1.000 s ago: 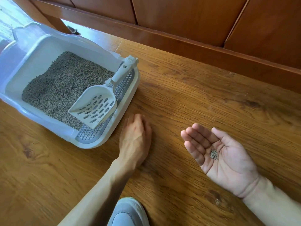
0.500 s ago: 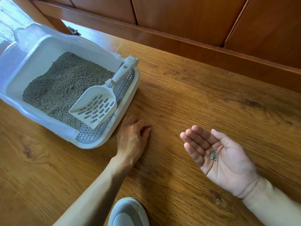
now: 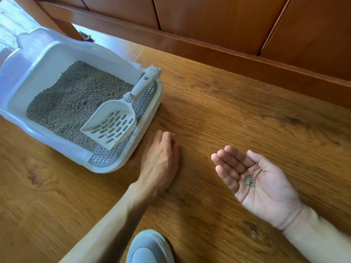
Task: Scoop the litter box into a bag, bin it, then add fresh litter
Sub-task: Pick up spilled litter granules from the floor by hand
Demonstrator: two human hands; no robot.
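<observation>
A white litter box sits on the wooden floor at the left, filled with grey litter. A white slotted scoop lies inside it, its handle resting on the box's grey grid ledge. My left hand rests palm down on the floor just right of the box, fingers together, with nothing visible in it. My right hand is held palm up above the floor, fingers relaxed. A small heap of grey litter pellets lies in its palm.
A wooden baseboard and panelled wall run along the back. My grey shoe shows at the bottom edge between my arms. A few tiny crumbs dot the floor near the wall. No bag or bin is in view.
My left hand curled its fingers on the floor half a second ago and now lies flatter, shifted slightly. My right hand with the pellets has stayed still.
</observation>
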